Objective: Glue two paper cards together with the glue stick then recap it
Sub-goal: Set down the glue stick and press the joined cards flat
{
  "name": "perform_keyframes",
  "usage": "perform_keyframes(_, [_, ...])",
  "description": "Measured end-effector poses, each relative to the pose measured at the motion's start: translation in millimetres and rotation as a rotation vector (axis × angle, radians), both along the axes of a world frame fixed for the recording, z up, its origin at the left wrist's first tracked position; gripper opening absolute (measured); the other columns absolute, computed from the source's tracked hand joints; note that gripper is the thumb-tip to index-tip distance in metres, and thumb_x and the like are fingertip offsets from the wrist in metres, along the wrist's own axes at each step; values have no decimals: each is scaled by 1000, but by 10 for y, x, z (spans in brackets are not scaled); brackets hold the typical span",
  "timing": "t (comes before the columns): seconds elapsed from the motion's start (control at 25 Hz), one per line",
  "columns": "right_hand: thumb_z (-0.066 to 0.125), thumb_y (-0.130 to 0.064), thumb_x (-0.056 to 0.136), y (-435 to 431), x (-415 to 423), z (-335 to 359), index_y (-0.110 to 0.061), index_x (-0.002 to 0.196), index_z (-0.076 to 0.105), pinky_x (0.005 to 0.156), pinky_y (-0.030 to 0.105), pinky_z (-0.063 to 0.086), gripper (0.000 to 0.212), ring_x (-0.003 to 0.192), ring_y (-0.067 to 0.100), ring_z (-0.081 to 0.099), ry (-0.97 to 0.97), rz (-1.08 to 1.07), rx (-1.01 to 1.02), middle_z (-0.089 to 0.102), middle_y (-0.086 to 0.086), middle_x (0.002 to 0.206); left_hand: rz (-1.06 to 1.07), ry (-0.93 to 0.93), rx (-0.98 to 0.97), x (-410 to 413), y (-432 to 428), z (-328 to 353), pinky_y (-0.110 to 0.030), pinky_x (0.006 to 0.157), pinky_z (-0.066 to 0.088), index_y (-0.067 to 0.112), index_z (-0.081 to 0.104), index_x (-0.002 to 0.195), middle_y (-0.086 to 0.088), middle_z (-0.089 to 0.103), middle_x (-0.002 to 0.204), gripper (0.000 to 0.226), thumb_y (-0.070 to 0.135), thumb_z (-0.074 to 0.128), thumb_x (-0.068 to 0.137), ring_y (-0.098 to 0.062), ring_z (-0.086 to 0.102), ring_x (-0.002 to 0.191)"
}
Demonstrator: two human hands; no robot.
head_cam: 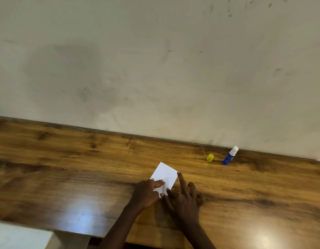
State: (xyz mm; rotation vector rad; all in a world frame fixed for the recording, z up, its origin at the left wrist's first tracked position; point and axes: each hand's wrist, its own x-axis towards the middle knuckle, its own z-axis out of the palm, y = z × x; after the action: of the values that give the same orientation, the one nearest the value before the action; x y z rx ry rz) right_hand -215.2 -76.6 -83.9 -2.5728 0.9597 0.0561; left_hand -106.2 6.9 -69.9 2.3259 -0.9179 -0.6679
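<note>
Wood-grain surface (pixel 65 159) runs across the lower half of the view, and the work sits right of its middle. The left hand (pixel 146 193) lies knuckles-up at the near left corner of the paper cards (pixel 164 174). Its forefinger is stretched flat onto the white face, so the grip is not closed round anything; it only presses. The cards show as one white rectangle lying flat and turned at a slant. The view is too small to settle it, but they are probably two sheets stacked edge to edge.

The right hand (pixel 184 203) comes in from the near side. Its forefinger is straight along the cards' right edge with the tip at the far right corner, and the thumb touches the near corner. The other fingers are bent onto the wood and hold nothing, so this grip is loose too.

Farther right, near the wall (pixel 155 69) and well apart from the cards, lies the yellow cap (pixel 210 157). Just beside it stands the glue stick (pixel 230 156), blue-bodied, leaning a little, its white tip bare.

By my reading the step in hand is squaring and pressing the cards together, with gluing likely done. What remains is to let go of the paper, reach right for stick and cap, and seat the cap straight over the tip.
</note>
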Motion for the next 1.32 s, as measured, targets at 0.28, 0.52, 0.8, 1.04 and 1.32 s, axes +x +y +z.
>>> perform_keyframes(0.28, [46,-50,85,-369,236,-19,-36,120,49,105,54,10,38,140,27,1,-5,-84,-111,-4,-6,155,-19,64,-101,33,-236,46,-35,115,20,23,15,144,0,6,157,64,7,47,91,-21,12,144])
perform_keyframes(0.52, [51,-49,83,-560,384,-38,-35,117,51,103,52,13,37,139,26,4,-21,-79,-137,1,-6,155,21,-191,89,127,-244,-108,-45,117,-1,23,5,145,0,0,158,60,29,38,95,-21,-2,145])
perform_keyframes(0.8, [50,-53,82,-535,199,-9,-37,121,48,102,48,17,43,136,24,15,-160,-199,-41,18,-7,152,40,-233,119,118,-222,-236,-49,116,-3,26,3,145,1,-2,158,59,37,34,96,-21,-5,145])
perform_keyframes(1.04, [73,-20,72,-1074,-74,221,-8,99,56,84,47,37,34,96,34,53,-829,-668,27,60,16,101,108,-245,57,81,-345,-176,-44,117,1,22,7,145,-1,6,157,59,33,38,95,-21,5,145])
perform_keyframes(1.32, [79,-10,64,-1788,-192,288,2,114,46,78,52,48,61,95,37,53,-771,-670,135,55,23,108,63,-85,-266,-87,-1226,87,-31,112,25,13,32,139,-5,36,148,60,21,60,86,-22,30,138])
